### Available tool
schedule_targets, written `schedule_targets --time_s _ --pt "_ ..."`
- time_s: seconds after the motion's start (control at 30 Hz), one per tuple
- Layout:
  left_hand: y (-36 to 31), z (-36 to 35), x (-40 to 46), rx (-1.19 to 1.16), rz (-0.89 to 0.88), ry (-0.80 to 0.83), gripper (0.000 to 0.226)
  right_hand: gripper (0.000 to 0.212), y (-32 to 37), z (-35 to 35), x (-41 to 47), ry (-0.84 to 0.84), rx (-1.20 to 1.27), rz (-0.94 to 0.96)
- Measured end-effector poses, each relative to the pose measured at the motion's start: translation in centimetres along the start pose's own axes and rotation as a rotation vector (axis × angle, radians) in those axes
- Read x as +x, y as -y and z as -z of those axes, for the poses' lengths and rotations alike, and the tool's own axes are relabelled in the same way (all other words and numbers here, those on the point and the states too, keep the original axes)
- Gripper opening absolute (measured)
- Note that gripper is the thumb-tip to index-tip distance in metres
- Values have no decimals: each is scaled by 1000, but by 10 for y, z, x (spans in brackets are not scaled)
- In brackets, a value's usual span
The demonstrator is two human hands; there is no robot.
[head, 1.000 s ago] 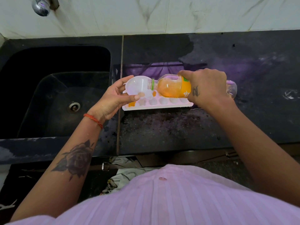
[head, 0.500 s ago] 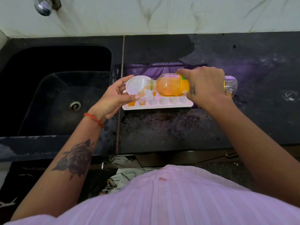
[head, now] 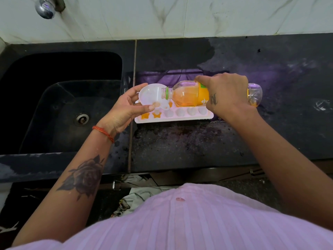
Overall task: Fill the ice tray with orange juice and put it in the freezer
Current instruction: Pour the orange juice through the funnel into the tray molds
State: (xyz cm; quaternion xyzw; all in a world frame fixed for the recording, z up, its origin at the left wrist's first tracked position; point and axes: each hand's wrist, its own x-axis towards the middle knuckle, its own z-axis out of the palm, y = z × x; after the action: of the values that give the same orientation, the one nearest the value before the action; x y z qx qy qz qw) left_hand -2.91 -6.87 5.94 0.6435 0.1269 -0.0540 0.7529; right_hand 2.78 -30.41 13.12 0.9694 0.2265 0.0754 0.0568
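Note:
A white ice tray lies on the black counter, its long side left to right. Two star-shaped cells at its near left hold orange juice; the cells to their right look pale. My left hand holds a white funnel over the tray's left end, thumb on its rim. My right hand grips a clear juice bottle with an orange label, tipped almost flat, its open mouth resting inside the funnel. Juice fills the lower half of the bottle. The tray's far row is mostly hidden under the bottle.
A deep black sink with a drain lies to the left of the tray, a chrome tap above it. The black counter carries wet patches. The counter's front edge runs just ahead of my pink shirt.
The funnel's spout and the bottle have shifted slightly right along the tray. A second star cell at the near left now shows orange juice.

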Motion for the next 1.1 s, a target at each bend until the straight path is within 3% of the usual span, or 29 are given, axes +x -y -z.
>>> schedule_targets --time_s 0.57,1.1 --pt "-2 -10 9 4 -13 38 69 69 -17 -5 -9 100 157 -111" --pt "3 -27 22 59 17 81 69 53 -29 -8 -20 23 42 -100"
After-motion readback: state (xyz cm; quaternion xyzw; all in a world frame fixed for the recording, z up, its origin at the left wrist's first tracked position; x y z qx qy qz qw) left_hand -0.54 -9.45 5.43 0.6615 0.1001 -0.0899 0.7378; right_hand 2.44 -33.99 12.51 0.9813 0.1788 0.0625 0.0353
